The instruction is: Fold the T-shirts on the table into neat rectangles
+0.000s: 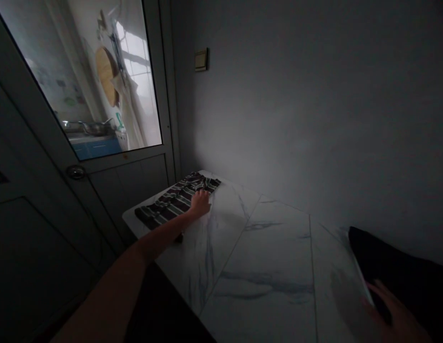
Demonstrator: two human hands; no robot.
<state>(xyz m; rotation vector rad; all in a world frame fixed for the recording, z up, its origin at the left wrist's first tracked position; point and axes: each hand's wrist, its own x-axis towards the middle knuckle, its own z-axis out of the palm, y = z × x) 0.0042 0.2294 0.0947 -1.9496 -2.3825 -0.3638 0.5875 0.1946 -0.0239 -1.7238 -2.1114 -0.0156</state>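
A folded dark garment with white and green stripes [174, 202] lies at the far end of a white marble-patterned table [264, 267]. My left hand [200, 202] reaches across and sits on the garment's near right part, its fingers curled into the cloth. At the lower right, my right hand [393, 314] lies in dim light with its fingers apart. It is beside the edge of a large black soft item [393, 267], perhaps a cushion or cloth. Part of that hand lies outside the picture.
A grey wall with a small switch plate [201, 59] runs along the table's far side. To the left stands a door with a glass pane [110, 81], showing a pan and a bright window beyond. The table's near edge drops into darkness.
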